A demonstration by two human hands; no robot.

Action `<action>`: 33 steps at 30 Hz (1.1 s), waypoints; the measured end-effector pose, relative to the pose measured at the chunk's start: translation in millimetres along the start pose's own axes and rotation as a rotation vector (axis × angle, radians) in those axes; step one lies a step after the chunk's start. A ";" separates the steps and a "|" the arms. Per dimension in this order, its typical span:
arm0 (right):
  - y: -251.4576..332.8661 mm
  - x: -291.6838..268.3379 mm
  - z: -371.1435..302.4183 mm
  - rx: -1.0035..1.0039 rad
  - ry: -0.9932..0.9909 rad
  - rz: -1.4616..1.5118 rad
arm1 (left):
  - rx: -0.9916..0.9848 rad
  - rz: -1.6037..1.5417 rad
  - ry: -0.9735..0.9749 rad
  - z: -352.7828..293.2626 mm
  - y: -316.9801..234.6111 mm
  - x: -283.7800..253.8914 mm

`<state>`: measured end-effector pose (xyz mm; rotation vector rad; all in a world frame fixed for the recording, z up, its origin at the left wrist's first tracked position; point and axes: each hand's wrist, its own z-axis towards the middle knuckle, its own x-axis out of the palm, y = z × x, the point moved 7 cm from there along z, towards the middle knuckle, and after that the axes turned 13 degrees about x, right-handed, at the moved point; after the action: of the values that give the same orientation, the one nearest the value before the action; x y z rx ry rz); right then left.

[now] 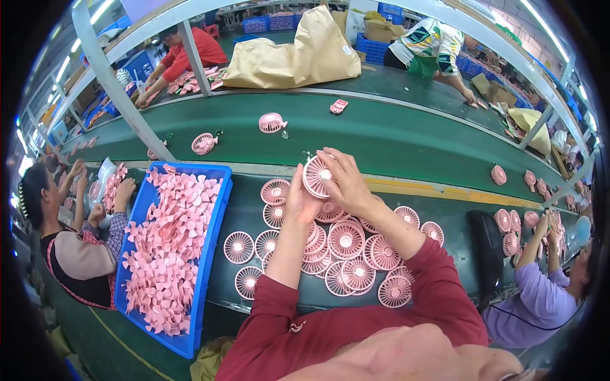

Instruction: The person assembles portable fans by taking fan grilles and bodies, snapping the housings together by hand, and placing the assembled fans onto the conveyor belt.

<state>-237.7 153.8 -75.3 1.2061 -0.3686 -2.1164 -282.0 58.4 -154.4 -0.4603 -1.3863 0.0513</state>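
Both my hands hold one round pink fan grille just above the workbench. My left hand supports it from below and behind. My right hand grips its right side, fingers curled over the rim. Under my hands lies a heap of several more pink fan grilles on the dark green bench. To the left stands a blue tray full of pink fan blades.
A green conveyor belt runs behind the bench with assembled pink fans on it. A metal post rises at left. Other workers sit at my left, my right and across the belt. A tan bag lies beyond.
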 end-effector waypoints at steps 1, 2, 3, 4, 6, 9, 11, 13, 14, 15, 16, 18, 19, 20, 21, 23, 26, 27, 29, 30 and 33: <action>2.4 2.9 0.0 -0.013 0.023 -0.026 | -0.012 -0.025 -0.007 -1.0 0.5 1.5; 0.6 6.9 -1.0 -0.039 0.054 -0.044 | -0.005 -0.016 0.016 -1.3 0.1 2.7; 0.0 9.3 -1.6 -0.041 0.061 -0.046 | -0.001 -0.022 0.012 -1.0 -1.1 2.0; 1.6 13.2 -2.3 -0.051 0.081 -0.056 | 0.006 0.004 -0.020 -0.9 -4.8 -0.2; 4.1 21.9 -3.1 -0.066 0.113 -0.064 | 0.027 0.051 -0.085 -1.1 -10.5 -4.7; -5.2 29.2 -2.2 -0.027 0.140 0.086 | 0.194 0.160 -0.134 -3.6 -12.6 2.9; -1.4 33.2 -3.2 0.012 0.154 0.163 | 0.411 0.311 -0.131 -11.0 -20.4 11.5; 3.5 37.4 -4.5 0.085 0.178 0.323 | 0.509 0.368 -0.132 -20.0 -22.1 15.6; 8.4 38.5 -3.7 0.087 0.182 0.327 | 0.605 0.496 -0.119 -24.0 -28.4 17.9; 11.6 39.1 -1.5 0.106 0.191 0.362 | 0.699 0.626 -0.104 -28.3 -33.7 20.9; 12.2 40.2 -0.8 0.127 0.200 0.397 | 0.757 0.670 -0.086 -30.8 -35.3 22.5; 6.8 44.4 -0.4 0.147 0.203 0.476 | 0.779 0.774 -0.106 -30.9 -35.3 20.2; 12.1 42.5 0.1 0.105 0.175 0.434 | 0.773 0.767 -0.088 -33.4 -37.9 22.2; 7.7 48.3 -0.4 0.214 0.192 0.506 | 1.018 1.002 -0.026 -40.7 -43.2 33.3; 2.9 55.5 -1.8 0.323 0.209 0.577 | 1.258 1.239 0.045 -48.2 -42.1 43.6; -15.4 65.0 -3.4 0.419 0.273 0.835 | 1.171 1.242 0.129 -38.3 -33.7 38.0; -21.9 67.1 -5.5 0.522 0.378 0.903 | 1.111 1.292 0.143 -32.9 -28.3 32.3; -22.5 75.1 -8.8 0.619 0.467 1.065 | 1.145 1.349 0.120 -34.6 -28.1 31.5; -22.4 79.9 -12.3 0.683 0.597 1.186 | 1.179 1.367 0.085 -36.7 -27.8 35.1; -24.3 75.7 -14.5 0.683 0.593 1.192 | 1.175 1.371 0.090 -36.2 -27.1 34.4; -21.1 63.9 -10.9 0.546 0.505 0.805 | 0.851 0.995 0.035 -25.8 -24.0 11.7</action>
<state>-259.7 127.5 -134.2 1.4961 -1.0305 -1.0051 -260.7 32.8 -138.0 -0.3719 -0.8629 1.3734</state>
